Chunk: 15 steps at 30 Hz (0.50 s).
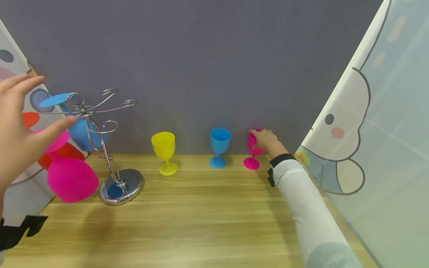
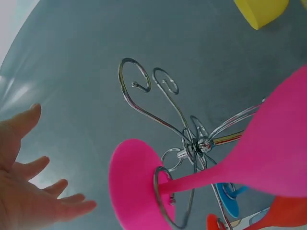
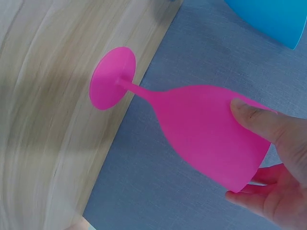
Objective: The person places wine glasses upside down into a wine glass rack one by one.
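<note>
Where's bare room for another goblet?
Free: the near stretch of the wood-grain tabletop, right of the shiny metal rack; also the gap between the yellow stemmed goblet and upright blue stemmed goblet. Crowded: the left, around the rack's hanging pink stemmed goblet, and back right, where the right hand grips an upright pink stemmed goblet.

A narrow gap separates blue goblet from gripped pink goblet.
</note>
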Each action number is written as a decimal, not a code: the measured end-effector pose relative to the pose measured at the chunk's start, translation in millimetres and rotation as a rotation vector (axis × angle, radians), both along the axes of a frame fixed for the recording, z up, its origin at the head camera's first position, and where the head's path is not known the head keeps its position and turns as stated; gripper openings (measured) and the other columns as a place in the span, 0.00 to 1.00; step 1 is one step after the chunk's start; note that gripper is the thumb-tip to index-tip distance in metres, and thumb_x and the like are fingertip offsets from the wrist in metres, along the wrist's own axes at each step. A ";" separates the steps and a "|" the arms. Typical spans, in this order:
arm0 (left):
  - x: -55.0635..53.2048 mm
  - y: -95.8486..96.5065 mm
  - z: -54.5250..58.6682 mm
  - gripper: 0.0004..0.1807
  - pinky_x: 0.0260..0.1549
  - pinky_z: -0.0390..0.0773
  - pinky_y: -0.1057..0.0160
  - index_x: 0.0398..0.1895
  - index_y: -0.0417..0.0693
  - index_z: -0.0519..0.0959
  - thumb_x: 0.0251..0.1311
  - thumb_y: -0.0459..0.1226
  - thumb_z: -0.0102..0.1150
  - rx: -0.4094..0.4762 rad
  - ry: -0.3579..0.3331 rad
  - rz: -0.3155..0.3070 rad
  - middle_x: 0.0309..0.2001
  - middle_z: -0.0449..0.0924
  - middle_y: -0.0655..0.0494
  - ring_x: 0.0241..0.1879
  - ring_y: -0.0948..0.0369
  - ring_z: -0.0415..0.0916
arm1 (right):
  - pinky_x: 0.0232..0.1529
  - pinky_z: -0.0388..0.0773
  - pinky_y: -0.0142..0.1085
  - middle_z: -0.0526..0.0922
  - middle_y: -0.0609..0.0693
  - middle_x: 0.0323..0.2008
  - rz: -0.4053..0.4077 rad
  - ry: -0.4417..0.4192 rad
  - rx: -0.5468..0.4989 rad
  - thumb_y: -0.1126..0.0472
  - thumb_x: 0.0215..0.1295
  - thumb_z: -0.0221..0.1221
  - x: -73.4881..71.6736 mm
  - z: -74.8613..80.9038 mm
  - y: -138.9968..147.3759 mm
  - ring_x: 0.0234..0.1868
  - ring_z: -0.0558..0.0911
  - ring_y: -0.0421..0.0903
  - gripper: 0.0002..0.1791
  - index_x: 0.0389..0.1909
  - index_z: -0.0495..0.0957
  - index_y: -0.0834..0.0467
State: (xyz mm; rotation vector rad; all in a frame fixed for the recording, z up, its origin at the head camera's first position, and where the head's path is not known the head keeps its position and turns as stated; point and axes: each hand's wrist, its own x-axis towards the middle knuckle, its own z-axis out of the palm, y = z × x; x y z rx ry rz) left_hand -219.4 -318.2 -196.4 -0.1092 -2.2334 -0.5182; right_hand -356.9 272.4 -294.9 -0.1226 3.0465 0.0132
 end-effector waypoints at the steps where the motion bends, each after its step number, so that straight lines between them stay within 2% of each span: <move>1: -6.1 -1.1 7.1 0.52 0.72 0.43 0.40 0.75 0.65 0.55 0.46 0.47 0.75 -0.027 -0.032 -0.036 0.77 0.48 0.58 0.77 0.56 0.40 | 0.52 0.75 0.63 0.63 0.75 0.62 -0.005 -0.003 -0.001 0.53 0.62 0.64 -0.6 1.1 0.1 0.64 0.62 0.74 0.41 0.73 0.56 0.45; 2: -1.3 10.4 20.2 0.50 0.73 0.50 0.45 0.76 0.62 0.54 0.50 0.47 0.72 -0.048 -0.081 -0.054 0.77 0.48 0.54 0.76 0.49 0.43 | 0.52 0.74 0.63 0.63 0.75 0.62 -0.009 -0.006 -0.004 0.53 0.62 0.64 -0.7 2.0 0.6 0.64 0.62 0.74 0.41 0.73 0.56 0.45; 4: 17.4 43.9 48.2 0.46 0.67 0.58 0.38 0.76 0.51 0.52 0.59 0.47 0.64 -0.080 -0.195 -0.082 0.76 0.48 0.41 0.72 0.37 0.48 | 0.53 0.74 0.64 0.61 0.75 0.63 -0.016 -0.013 -0.008 0.54 0.62 0.64 -0.6 2.9 2.0 0.65 0.61 0.75 0.41 0.73 0.55 0.45; 5: 20.5 53.0 58.5 0.44 0.63 0.62 0.34 0.76 0.46 0.49 0.63 0.47 0.60 -0.104 -0.258 -0.084 0.74 0.48 0.34 0.68 0.31 0.50 | 0.53 0.73 0.64 0.61 0.76 0.63 -0.018 -0.019 -0.012 0.54 0.62 0.63 -0.3 3.0 2.5 0.65 0.61 0.75 0.41 0.74 0.55 0.46; 6: 18.3 55.3 64.5 0.45 0.56 0.67 0.33 0.77 0.46 0.48 0.64 0.49 0.58 -0.131 -0.309 -0.083 0.73 0.49 0.32 0.64 0.29 0.55 | 0.54 0.72 0.65 0.60 0.76 0.63 -0.020 -0.027 -0.017 0.54 0.62 0.63 0.0 2.7 2.9 0.65 0.60 0.75 0.41 0.74 0.54 0.45; 7: 15.6 57.1 70.0 0.45 0.49 0.71 0.32 0.77 0.46 0.46 0.64 0.51 0.56 -0.158 -0.361 -0.079 0.73 0.48 0.30 0.62 0.27 0.56 | 0.54 0.72 0.65 0.59 0.76 0.63 -0.021 -0.036 -0.021 0.55 0.63 0.63 0.2 2.4 3.5 0.65 0.59 0.75 0.41 0.74 0.54 0.45; 8: 12.9 59.2 75.1 0.46 0.47 0.70 0.30 0.77 0.46 0.44 0.65 0.53 0.54 -0.186 -0.414 -0.066 0.72 0.47 0.29 0.61 0.26 0.56 | 0.55 0.71 0.65 0.59 0.76 0.63 -0.022 -0.046 -0.026 0.55 0.63 0.63 0.6 2.2 4.1 0.66 0.59 0.75 0.42 0.74 0.53 0.45; 9: 9.6 61.3 79.9 0.46 0.46 0.61 0.23 0.77 0.43 0.43 0.66 0.53 0.53 -0.206 -0.455 -0.070 0.71 0.46 0.26 0.62 0.25 0.54 | 0.55 0.71 0.65 0.58 0.76 0.64 -0.024 -0.054 -0.025 0.54 0.63 0.63 0.9 2.1 4.5 0.66 0.59 0.75 0.42 0.74 0.52 0.45; 12: -2.5 65.0 92.9 0.45 0.49 0.60 0.24 0.76 0.40 0.41 0.68 0.53 0.49 -0.261 -0.533 -0.071 0.70 0.46 0.24 0.63 0.26 0.53 | 0.56 0.71 0.65 0.58 0.75 0.63 -0.032 -0.061 -0.017 0.54 0.62 0.63 1.5 3.3 5.9 0.65 0.60 0.74 0.43 0.75 0.52 0.45; 13: -6.1 66.9 96.7 0.44 0.52 0.58 0.24 0.76 0.38 0.40 0.70 0.52 0.47 -0.271 -0.550 -0.070 0.70 0.45 0.23 0.65 0.26 0.49 | 0.56 0.71 0.65 0.59 0.75 0.63 -0.032 -0.059 -0.010 0.54 0.62 0.63 1.8 4.2 6.4 0.65 0.60 0.74 0.43 0.74 0.52 0.45; 15: -13.5 70.1 103.4 0.42 0.53 0.58 0.24 0.75 0.35 0.40 0.71 0.49 0.45 -0.298 -0.573 -0.065 0.69 0.46 0.22 0.63 0.26 0.51 | 0.55 0.71 0.65 0.59 0.75 0.63 -0.033 -0.055 0.001 0.54 0.62 0.64 2.0 6.3 7.3 0.65 0.61 0.74 0.43 0.74 0.52 0.46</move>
